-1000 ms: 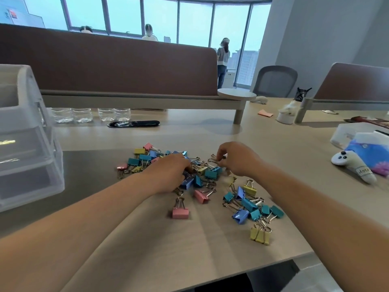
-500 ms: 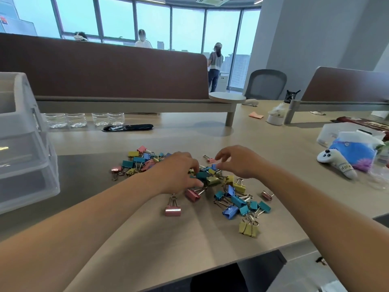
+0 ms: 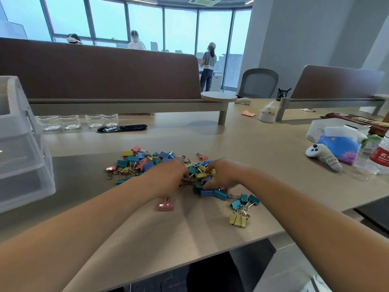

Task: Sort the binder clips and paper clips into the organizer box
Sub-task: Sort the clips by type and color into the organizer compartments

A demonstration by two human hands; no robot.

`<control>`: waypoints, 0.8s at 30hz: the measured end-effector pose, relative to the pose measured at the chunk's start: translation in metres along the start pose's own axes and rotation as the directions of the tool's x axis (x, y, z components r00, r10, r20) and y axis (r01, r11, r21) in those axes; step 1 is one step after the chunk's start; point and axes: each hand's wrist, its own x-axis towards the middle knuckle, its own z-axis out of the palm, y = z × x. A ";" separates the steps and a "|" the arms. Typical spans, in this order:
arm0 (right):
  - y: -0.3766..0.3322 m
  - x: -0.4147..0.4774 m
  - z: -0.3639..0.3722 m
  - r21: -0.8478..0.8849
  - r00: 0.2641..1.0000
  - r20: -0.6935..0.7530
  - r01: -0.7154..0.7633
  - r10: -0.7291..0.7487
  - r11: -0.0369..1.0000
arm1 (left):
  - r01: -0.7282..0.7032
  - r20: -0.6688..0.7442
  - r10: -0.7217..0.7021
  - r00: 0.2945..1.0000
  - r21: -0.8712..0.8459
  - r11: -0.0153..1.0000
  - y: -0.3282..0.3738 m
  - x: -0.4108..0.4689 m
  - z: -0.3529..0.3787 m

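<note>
Head view: both bare hands are down in the pile of binder clips (image 3: 168, 165), which is spread across the middle of the bench (image 3: 263, 148). The left hand (image 3: 166, 175) lies knuckles-up over the centre of the heap, fingers curled down among the clips; whether its grip is pinching one or only resting there cannot be told, as the fingertips are hidden. The right hand (image 3: 223, 175) sits just beside it on the right, fingers bent into the blue and yellow clips, and its grip is equally hidden from this angle. On the near side, a pink clip (image 3: 166, 205) stands alone, just in front of the left wrist. A yellow clip (image 3: 237, 220) lies at the near right edge of the scatter, with a few teal ones just beyond it. The organizer box (image 3: 23, 148), translucent with stacked drawers, stands at the far left of the bench, well apart from the pile. On the right lie a white controller (image 3: 322, 154) and a blue pouch (image 3: 339, 146). Clear cups (image 3: 77, 122) line the far side.
</note>
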 end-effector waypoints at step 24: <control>0.072 -0.063 0.012 0.122 0.977 0.057 -0.209 0.204 0.970 | -0.353 0.043 0.366 0.930 -0.181 0.918 0.107 -0.004 0.000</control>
